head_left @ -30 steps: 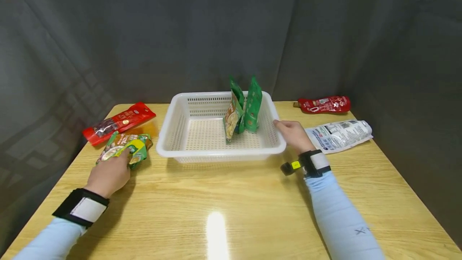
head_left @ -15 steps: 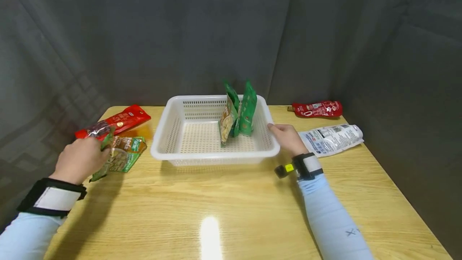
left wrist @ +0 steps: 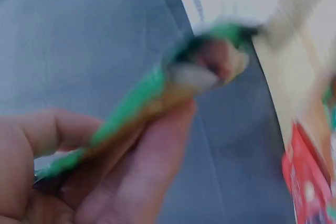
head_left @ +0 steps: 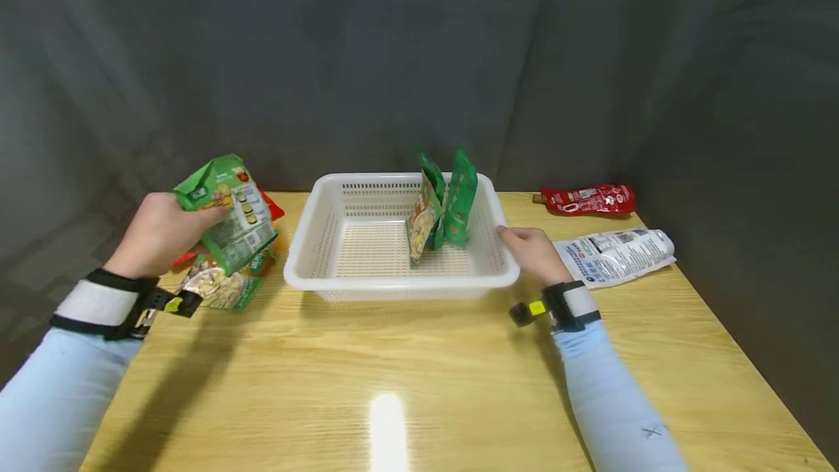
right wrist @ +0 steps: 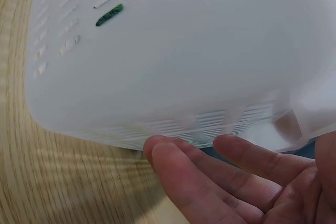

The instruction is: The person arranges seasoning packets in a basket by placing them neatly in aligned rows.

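My left hand pinches a green snack packet with a printed white panel, holding it raised over the left of the table. Seen edge-on in the left wrist view, that packet is clasped between thumb and fingers. Below it lies another green and brown packet. My right hand grips the right rim of a white plastic basket, thumb over the edge. In the right wrist view its fingers are under the rim, outside the basket wall. Green packets stand upright in the basket's right half.
A red packet lies at the back left, partly hidden behind the held one. On the right are a dark red spouted pouch and a white and silver pouch. A dark curtain hangs behind the table.
My left hand has picked up the green packet from the pile on the left and lifted it, turning it upright. The right hand has stayed at the basket rim.
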Demonstrator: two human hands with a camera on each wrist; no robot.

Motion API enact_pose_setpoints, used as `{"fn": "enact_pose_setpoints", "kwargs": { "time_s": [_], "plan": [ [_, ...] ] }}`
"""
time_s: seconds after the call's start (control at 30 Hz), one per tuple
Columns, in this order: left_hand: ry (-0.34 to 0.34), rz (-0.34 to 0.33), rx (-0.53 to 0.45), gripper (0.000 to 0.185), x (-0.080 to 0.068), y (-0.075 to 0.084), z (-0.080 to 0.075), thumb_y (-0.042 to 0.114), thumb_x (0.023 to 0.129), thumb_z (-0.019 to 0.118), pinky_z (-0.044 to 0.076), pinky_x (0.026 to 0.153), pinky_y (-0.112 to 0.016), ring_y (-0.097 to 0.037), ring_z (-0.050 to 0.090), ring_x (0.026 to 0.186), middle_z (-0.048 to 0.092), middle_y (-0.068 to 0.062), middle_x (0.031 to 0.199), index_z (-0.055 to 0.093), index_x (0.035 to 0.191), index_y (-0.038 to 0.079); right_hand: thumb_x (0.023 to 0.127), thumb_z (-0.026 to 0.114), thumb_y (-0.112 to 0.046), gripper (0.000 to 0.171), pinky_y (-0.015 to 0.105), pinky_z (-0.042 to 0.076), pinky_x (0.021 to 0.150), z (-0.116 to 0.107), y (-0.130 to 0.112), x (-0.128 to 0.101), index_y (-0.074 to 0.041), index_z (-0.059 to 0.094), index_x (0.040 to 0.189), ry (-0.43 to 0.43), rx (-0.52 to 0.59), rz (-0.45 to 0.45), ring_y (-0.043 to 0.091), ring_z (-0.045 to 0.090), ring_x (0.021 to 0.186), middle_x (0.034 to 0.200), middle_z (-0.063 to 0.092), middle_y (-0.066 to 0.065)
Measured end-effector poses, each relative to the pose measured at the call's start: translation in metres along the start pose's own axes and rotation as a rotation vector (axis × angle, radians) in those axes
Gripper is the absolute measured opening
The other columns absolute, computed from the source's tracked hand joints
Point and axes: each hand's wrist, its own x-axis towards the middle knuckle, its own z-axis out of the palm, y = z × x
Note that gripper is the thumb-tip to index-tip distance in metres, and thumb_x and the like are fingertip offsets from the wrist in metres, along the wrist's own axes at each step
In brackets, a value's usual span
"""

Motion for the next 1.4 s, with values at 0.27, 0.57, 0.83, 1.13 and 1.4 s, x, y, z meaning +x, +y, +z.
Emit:
{"fn": "enact_pose_setpoints", "kwargs": {
  "time_s": [0.27, 0.57, 0.83, 1.13, 1.4],
  "plan": [
    [-0.082, 0.011, -0.279, 0.047, 0.03, 0.05, 0.024, 0.028, 0.101, 0.056, 0.06, 0.061, -0.033, -0.013, 0.07, 0.068, 0.065, -0.019, 0.1, 0.053, 0.121, -0.014, 0.101, 0.044, -0.053, 0.069, 0.037, 0.055, 0.085, -0.002, 0.002, -0.001, 0.001, 0.047, 0.144, -0.003, 0.022, 0.001, 0.029, 0.066, 0.102, 0.125, 0.063, 0.022],
    [-0.279, 0.007, -0.34, 0.034, 0.055, 0.099, 0.07, 0.005, 0.098, 0.053, 0.06, 0.073, -0.035, -0.035, 0.061, 0.106, 0.056, -0.029, 0.123, 0.049, 0.126, -0.014, 0.101, 0.044, -0.054, 0.07, 0.036, 0.056, 0.082, 0.0, 0.006, 0.002, 0.002, 0.048, 0.143, 0.011, 0.015, -0.014, 0.028, 0.067, 0.1, 0.124, 0.064, 0.023],
    [-0.336, 0.041, -0.228, 0.025, 0.071, 0.124, 0.112, 0.005, 0.099, 0.052, 0.06, 0.074, -0.039, -0.04, 0.062, 0.107, 0.056, -0.027, 0.121, 0.052, 0.117, -0.013, 0.1, 0.046, -0.056, 0.071, 0.037, 0.055, 0.084, 0.002, 0.01, 0.005, 0.001, 0.051, 0.141, 0.026, 0.011, -0.025, 0.028, 0.067, 0.101, 0.122, 0.065, 0.022],
    [-0.316, 0.107, -0.015, 0.029, 0.08, 0.137, 0.155, 0.006, 0.1, 0.049, 0.059, 0.066, -0.036, -0.028, 0.068, 0.074, 0.06, -0.013, 0.079, 0.045, 0.071, 0.006, 0.1, 0.047, -0.055, 0.07, 0.039, 0.054, 0.087, 0.005, 0.006, 0.002, 0.0, 0.05, 0.142, 0.023, 0.02, -0.009, 0.03, 0.065, 0.104, 0.123, 0.065, 0.021],
    [-0.378, 0.135, 0.117, 0.023, 0.091, 0.136, 0.188, 0.003, 0.097, 0.048, 0.058, 0.061, -0.033, -0.024, 0.067, 0.062, 0.052, -0.007, 0.066, 0.046, 0.074, 0.006, 0.1, 0.048, -0.052, 0.065, 0.036, 0.055, 0.083, 0.013, 0.008, 0.004, 0.002, 0.055, 0.137, 0.031, 0.056, -0.026, 0.028, 0.067, 0.1, 0.118, 0.067, 0.021]
  ]
}}
